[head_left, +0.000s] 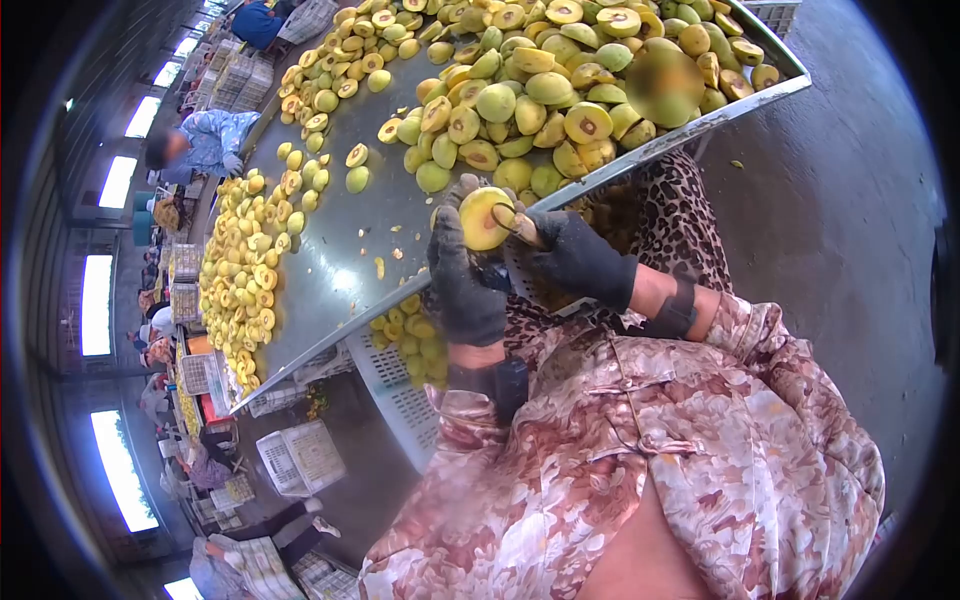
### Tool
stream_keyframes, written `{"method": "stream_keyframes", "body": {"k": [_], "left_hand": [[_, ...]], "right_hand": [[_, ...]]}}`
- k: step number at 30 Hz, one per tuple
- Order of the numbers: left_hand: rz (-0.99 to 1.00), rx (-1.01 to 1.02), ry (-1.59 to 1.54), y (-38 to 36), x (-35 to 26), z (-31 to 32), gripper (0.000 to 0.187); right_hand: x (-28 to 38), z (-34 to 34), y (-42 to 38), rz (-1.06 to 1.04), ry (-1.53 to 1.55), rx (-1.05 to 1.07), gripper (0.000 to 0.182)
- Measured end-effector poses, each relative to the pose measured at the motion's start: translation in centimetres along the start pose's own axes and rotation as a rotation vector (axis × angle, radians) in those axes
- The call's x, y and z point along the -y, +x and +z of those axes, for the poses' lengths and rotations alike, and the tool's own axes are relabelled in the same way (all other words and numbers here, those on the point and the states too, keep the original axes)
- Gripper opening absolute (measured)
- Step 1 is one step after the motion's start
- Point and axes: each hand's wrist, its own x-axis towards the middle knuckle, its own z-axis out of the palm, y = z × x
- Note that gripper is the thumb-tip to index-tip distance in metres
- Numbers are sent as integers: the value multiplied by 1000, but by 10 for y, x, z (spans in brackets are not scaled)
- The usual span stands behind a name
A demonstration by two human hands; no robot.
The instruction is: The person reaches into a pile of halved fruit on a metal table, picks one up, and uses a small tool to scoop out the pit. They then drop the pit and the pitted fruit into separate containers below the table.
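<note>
My left hand [463, 285], in a dark glove, is closed around a yellow peach half [480, 225] with its cut face turned up. In my right hand [585, 262], gloved in black, is the handle of a pitting tool [527, 232]. The tool's curved metal loop rests at the middle of the cut face. Both hands are just off the near edge of a metal table [345, 255]. Beyond them a large heap of halved peaches [530, 100] lies on the table, some cut side up and others skin side up.
More peach halves [240, 280] spread along the table's far left side. A crate [395, 385] holding fruit stands below the edge, left of my lap. Across the table is a person in a blue patterned top [212, 140]. White crates [302, 458] sit on the floor.
</note>
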Motion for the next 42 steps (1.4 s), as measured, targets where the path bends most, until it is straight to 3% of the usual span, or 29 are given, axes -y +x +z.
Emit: {"method": "stream_keyframes", "body": {"k": [5,11,14,23,26,32,34,36,38,40,42], "left_hand": [[79,-6,78,0,-6,13,49],[167,-29,88,-7,-10,21,47],[161,-27,62,-8,-16,25,47],[216,-26,176,-5,-7,18,40],[20,-103,-304,-7,-2,22,40],[12,-119,-270,-5,-3,24,41],[0,-141,-263,-6,-7,33,42],[5,-155,-263,-8,-8,34,42],[21,-145,-276,-7,-5,32,43],[22,-137,-257,-6,-2,28,43],[25,-122,-227,-6,-2,28,43]], "right_hand": [[9,10,3,44,101,-44,17],[8,23,6,-173,-22,-142,29],[12,22,9,-244,-70,-142,26],[14,7,8,101,-39,44,23],[23,11,2,-39,-381,-36,24],[9,15,1,-240,-209,-143,26],[18,13,-2,-103,-76,-112,23],[16,16,-3,-101,-42,-109,20],[5,20,2,-239,-115,-147,17],[9,15,-2,-6,-40,-74,17],[11,12,-3,62,-15,-36,19]]}}
